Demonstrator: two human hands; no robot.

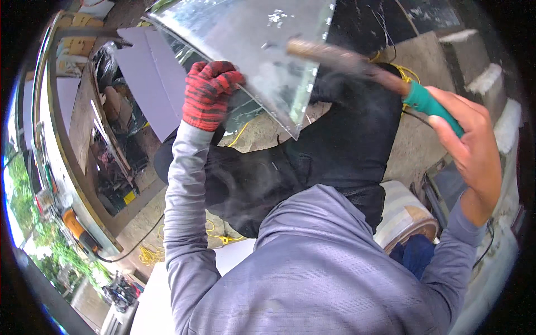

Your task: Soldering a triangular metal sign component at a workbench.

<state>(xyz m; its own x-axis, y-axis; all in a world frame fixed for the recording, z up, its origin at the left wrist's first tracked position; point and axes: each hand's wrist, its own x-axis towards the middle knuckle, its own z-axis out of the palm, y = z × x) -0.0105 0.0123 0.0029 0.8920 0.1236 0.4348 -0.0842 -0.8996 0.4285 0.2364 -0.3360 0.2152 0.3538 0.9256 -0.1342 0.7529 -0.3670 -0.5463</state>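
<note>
While the red-and-black-gloved left hand (212, 89) curls its fingers over one edge, a grey, angular, glass-like pane (248, 42) bears pale flakes (276, 18) by the black-clad legs (354, 128); judged partway, remainder unclear. Blurred, green-handled brown bar (357, 65): bare right hand (468, 133), fingers wrapped round it.

On my feed this looks like a workshop, open to greenery (56, 245) well left of the gloved left hand (213, 95): on that side I see an orange corded power tool (78, 226), jumbled scraps (114, 106) and, nearer the body, tangled yellow cord (151, 255).
</note>
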